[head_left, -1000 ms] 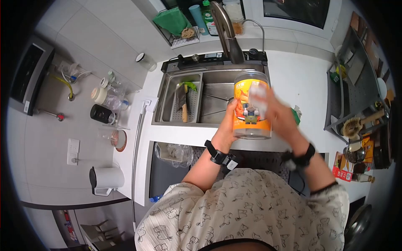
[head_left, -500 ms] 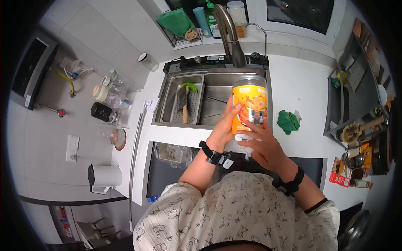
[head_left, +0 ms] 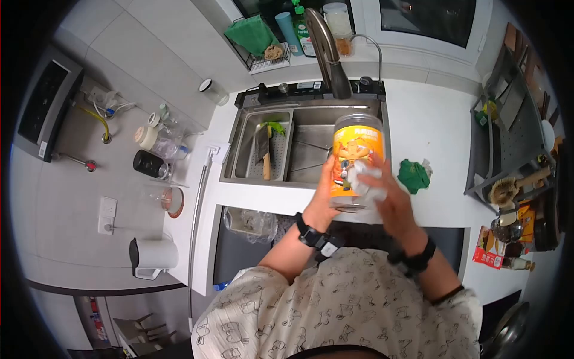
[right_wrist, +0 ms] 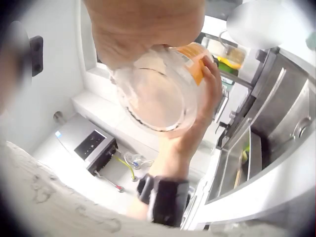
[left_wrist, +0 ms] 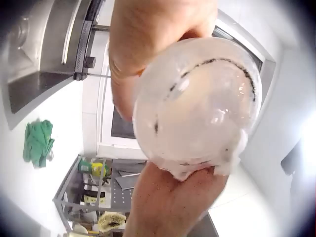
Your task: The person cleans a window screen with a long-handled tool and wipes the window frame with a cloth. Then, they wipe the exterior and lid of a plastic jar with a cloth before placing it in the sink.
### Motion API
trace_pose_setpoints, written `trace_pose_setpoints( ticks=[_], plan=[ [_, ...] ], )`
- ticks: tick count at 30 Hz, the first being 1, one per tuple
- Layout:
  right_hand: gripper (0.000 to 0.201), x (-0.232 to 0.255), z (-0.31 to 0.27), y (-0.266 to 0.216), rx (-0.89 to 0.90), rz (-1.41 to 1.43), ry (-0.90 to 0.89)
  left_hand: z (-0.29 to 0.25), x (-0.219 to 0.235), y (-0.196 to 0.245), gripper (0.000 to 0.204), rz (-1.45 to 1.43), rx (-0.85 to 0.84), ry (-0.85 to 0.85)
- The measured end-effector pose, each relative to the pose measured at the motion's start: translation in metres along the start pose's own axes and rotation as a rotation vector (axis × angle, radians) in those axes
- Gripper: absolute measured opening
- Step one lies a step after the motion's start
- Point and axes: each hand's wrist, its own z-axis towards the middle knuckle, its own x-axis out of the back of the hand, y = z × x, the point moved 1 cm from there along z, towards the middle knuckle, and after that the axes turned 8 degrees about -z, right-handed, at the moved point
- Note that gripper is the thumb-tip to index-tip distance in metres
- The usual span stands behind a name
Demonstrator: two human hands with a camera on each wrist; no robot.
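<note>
Clear plastic jar (head_left: 357,158), orange label; both hands gripping.

Orange-labelled clear jar (head_left: 357,160), white cloth (head_left: 366,181), green rag (head_left: 413,175)

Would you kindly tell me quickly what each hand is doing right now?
Left hand: grips the jar by its side.
Right hand: holds a white cloth against the jar.

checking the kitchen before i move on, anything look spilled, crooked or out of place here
Nothing looks spilled or broken. The only stray item is a crumpled green cloth on the white counter right of the sink. A knife lies in the sink's drainer tray.
</note>
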Motion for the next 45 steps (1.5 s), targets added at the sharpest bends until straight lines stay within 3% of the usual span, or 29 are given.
trace_pose_setpoints(
  ticks=[1,3,5,7,9,11,12,13,15,17,22,25,27,29,31,32,33,35,36,39,41,43,44,45],
  plan=[
    [0.038,0.004,0.013,0.015,-0.008,0.009,0.048,-0.010,0.001,-0.005,0.067,0.005,0.007,0.012],
    [0.036,0.022,0.043,0.030,-0.019,-0.006,0.119,-0.016,-0.005,-0.018,0.063,0.177,0.010,-0.168],
    [0.029,0.036,0.059,0.021,0.091,-0.040,0.214,-0.013,0.013,-0.021,0.065,0.081,0.073,-0.216],
    [0.029,0.031,0.058,0.020,0.073,0.000,0.184,-0.011,0.013,-0.014,0.065,-0.078,0.201,-0.270],
    [0.028,0.028,0.054,0.030,0.057,0.041,0.149,-0.012,0.013,-0.009,0.061,0.019,0.196,-0.204],
    [0.029,0.026,0.049,0.046,-0.107,0.269,0.136,-0.012,0.006,-0.005,0.057,0.386,0.103,-0.050],
    [0.029,0.023,0.048,0.050,-0.106,0.270,0.137,-0.017,-0.002,-0.004,0.055,0.413,0.018,-0.057],
    [0.030,0.021,0.048,0.048,-0.061,0.187,0.080,-0.017,-0.002,-0.005,0.055,0.413,0.018,-0.058],
    [0.030,0.018,0.051,0.040,-0.011,0.103,0.019,-0.015,0.000,-0.007,0.052,0.059,0.166,-0.101],
    [0.034,0.015,0.047,0.016,0.052,-0.173,-0.003,-0.013,0.013,-0.008,0.053,0.009,0.182,-0.078],
    [0.043,-0.002,-0.015,-0.012,0.158,-0.134,-0.097,-0.009,0.005,-0.006,0.057,-0.002,0.122,0.045],
    [0.044,0.006,-0.007,-0.004,0.161,-0.129,-0.161,-0.012,0.007,-0.009,0.056,0.015,0.119,0.052],
    [0.041,0.020,0.022,0.017,0.295,-0.317,0.015,-0.015,0.008,-0.007,0.058,0.309,0.098,-0.001],
    [0.042,0.047,0.057,0.010,0.146,-0.255,0.137,-0.021,-0.003,-0.016,0.059,0.259,0.167,-0.063],
    [0.043,0.040,0.048,0.010,0.087,-0.172,0.171,-0.022,-0.011,-0.019,0.061,0.268,0.094,-0.006],
    [0.044,0.036,0.043,0.011,0.039,-0.097,0.189,-0.014,-0.005,-0.012,0.063,-0.052,0.296,-0.387],
    [0.046,0.026,0.026,0.010,0.072,-0.082,0.155,-0.010,0.001,-0.013,0.063,-0.055,0.291,-0.396],
    [0.043,0.005,-0.017,-0.007,0.031,-0.061,0.055,-0.014,-0.027,-0.012,0.064,0.060,-0.015,0.042],
    [0.038,0.001,-0.030,-0.017,-0.028,-0.016,0.043,-0.012,-0.012,-0.008,0.063,0.112,-0.026,0.080],
    [0.037,0.010,-0.018,-0.026,0.050,-0.094,0.039,-0.009,-0.003,-0.012,0.068,0.184,-0.045,0.103],
    [0.038,0.023,0.013,-0.015,0.032,-0.054,0.090,-0.008,-0.017,-0.014,0.063,0.122,-0.073,0.132],
    [0.040,0.036,0.035,-0.006,-0.013,0.028,0.162,-0.009,-0.010,-0.011,0.060,0.256,0.011,-0.116],
    [0.040,0.036,0.034,-0.008,-0.021,0.030,0.165,-0.011,-0.019,-0.015,0.059,0.279,-0.048,0.056],
    [0.040,0.034,0.034,-0.011,-0.036,0.033,0.181,-0.006,-0.007,-0.010,0.059,0.286,-0.043,0.063]
  ],
)
